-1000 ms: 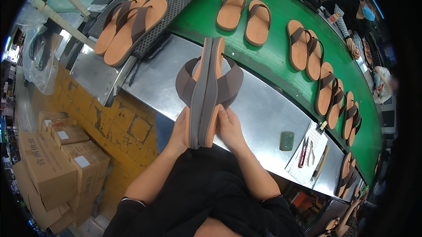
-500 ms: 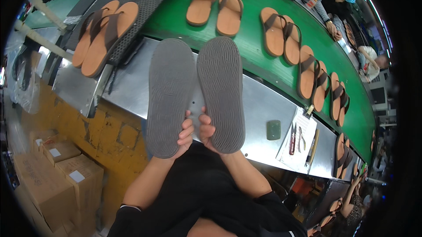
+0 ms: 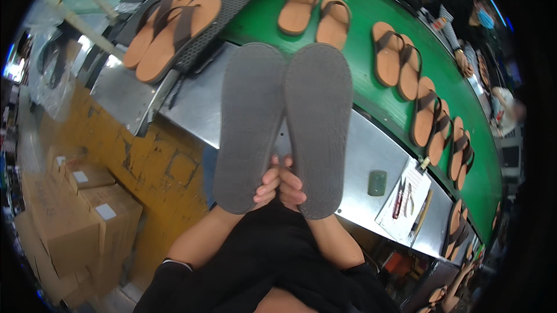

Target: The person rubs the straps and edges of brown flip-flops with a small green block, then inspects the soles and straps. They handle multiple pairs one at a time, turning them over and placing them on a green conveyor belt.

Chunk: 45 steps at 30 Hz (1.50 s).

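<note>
Each of my hands grips one grey sandal by its heel end, soles turned toward me. My left hand (image 3: 267, 188) is wrapped round the inner edge of the left sandal (image 3: 250, 118). My right hand (image 3: 290, 184) holds the right sandal (image 3: 320, 127) in the same way. The two soles touch or nearly touch near their upper parts and spread apart lower down. Thumbs and palms are hidden behind the soles. Finished tan sandals with dark straps stand beyond on a green surface, including a pair (image 3: 299, 11) just past the held ones.
A metal ledge (image 3: 360, 150) runs along the green conveyor (image 3: 365, 0). On it lie a green block (image 3: 377, 183) and a clipboard (image 3: 394, 220) with hand tools. Another sandal pair (image 3: 180, 31) rests on a dark mat at left. Cardboard boxes (image 3: 67, 214) stand on the floor. Co-workers sit across.
The two soles have come closer together, with my hands now touching or nearly so. The surroundings have shifted rightward in view, and the sole pattern looks more blurred.
</note>
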Motion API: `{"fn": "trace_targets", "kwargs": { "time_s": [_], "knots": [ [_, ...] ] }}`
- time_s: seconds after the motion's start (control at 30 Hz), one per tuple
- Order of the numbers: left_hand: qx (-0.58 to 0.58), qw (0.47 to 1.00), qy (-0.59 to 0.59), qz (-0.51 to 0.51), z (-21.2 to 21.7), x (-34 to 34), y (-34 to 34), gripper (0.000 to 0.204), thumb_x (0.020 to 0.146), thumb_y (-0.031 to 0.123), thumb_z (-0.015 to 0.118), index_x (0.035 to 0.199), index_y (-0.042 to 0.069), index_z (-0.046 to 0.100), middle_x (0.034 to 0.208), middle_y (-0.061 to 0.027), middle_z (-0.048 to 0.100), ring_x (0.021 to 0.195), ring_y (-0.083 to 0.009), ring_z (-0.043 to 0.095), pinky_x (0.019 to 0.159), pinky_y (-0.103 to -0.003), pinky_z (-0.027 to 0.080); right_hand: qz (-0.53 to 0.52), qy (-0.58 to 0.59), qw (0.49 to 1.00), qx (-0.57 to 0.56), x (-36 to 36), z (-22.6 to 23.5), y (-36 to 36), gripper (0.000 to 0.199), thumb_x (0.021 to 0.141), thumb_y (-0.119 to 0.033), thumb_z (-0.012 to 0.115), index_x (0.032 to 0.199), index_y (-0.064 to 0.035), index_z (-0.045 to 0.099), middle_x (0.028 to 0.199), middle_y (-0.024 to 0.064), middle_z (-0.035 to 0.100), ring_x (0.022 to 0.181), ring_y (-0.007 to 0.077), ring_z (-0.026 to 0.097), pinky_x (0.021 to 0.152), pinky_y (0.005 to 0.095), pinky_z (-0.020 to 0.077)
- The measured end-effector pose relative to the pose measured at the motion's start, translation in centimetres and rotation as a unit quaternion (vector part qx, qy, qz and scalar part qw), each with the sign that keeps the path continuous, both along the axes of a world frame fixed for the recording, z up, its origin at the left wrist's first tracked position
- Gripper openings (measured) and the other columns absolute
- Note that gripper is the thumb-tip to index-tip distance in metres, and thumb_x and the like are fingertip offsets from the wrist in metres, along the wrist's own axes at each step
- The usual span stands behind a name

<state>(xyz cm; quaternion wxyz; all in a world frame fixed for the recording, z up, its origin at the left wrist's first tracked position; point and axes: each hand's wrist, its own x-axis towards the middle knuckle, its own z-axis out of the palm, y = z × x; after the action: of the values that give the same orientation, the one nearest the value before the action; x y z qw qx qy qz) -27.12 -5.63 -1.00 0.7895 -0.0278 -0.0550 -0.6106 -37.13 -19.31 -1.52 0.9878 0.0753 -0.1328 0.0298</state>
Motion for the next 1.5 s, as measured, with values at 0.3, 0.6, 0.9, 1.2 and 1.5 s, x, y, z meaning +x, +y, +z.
{"fn": "trace_targets", "kwargs": {
  "time_s": [0.3, 0.6, 0.9, 1.2, 1.5],
  "knots": [
    [-0.071, 0.997, 0.009, 0.013, -0.4, -0.3, -1.1, 0.066, 0.096, 0.045, 0.057, 0.130, -0.012, 0.046, 0.099, -0.0215, 0.058, 0.079, -0.0268, 0.062, 0.059, -0.031, 0.057, 0.010, 0.014, 1.000, 0.014, -0.1, -0.3, -0.3, 0.040, 0.101, -0.031, 0.050, 0.124, 0.0017, 0.049, 0.087, 0.0118, 0.059, 0.065, 0.0191, 0.064, 0.054, 0.0232, 0.0548],
    [-0.044, 0.998, 0.046, 0.017, -2.3, -0.8, -1.1, 0.066, 0.097, 0.045, 0.055, 0.131, -0.011, 0.046, 0.103, -0.0223, 0.057, 0.086, -0.0283, 0.061, 0.066, -0.030, 0.055, 0.019, 0.033, 0.998, 0.057, -0.3, -0.8, -0.3, 0.040, 0.100, -0.028, 0.051, 0.126, 0.0031, 0.051, 0.089, 0.0117, 0.058, 0.068, 0.0192, 0.063, 0.060, 0.0254, 0.0539],
    [0.186, 0.946, -0.243, 0.110, 0.4, 1.4, -1.1, 0.054, 0.103, 0.039, 0.047, 0.131, -0.006, 0.047, 0.105, -0.0175, 0.063, 0.086, -0.0255, 0.065, 0.069, -0.033, 0.056, -0.198, 0.201, 0.890, -0.359, 0.3, 1.3, 0.0, 0.030, 0.101, -0.022, 0.052, 0.119, 0.0025, 0.056, 0.101, 0.0167, 0.064, 0.079, 0.0210, 0.067, 0.068, 0.0305, 0.0555],
    [0.409, 0.808, -0.331, 0.265, 0.4, 0.8, -2.6, 0.033, 0.106, 0.022, 0.049, 0.132, 0.001, 0.050, 0.114, -0.0055, 0.063, 0.095, -0.0086, 0.064, 0.080, -0.023, 0.055, -0.264, 0.329, 0.722, -0.548, 2.2, 1.4, 1.5, 0.044, 0.102, -0.021, 0.056, 0.139, -0.0025, 0.039, 0.126, 0.0086, 0.056, 0.111, 0.0136, 0.060, 0.090, 0.0272, 0.0536],
    [0.447, 0.734, -0.421, 0.290, 0.0, 1.8, -2.2, 0.039, 0.108, 0.032, 0.041, 0.120, -0.002, 0.058, 0.105, -0.0048, 0.064, 0.096, -0.0101, 0.058, 0.086, -0.026, 0.047, -0.322, 0.348, 0.658, -0.585, 1.7, 1.1, 1.5, 0.040, 0.110, -0.030, 0.031, 0.132, 0.0003, 0.046, 0.119, 0.0100, 0.061, 0.104, 0.0150, 0.062, 0.089, 0.0298, 0.0503]
  ]
}}
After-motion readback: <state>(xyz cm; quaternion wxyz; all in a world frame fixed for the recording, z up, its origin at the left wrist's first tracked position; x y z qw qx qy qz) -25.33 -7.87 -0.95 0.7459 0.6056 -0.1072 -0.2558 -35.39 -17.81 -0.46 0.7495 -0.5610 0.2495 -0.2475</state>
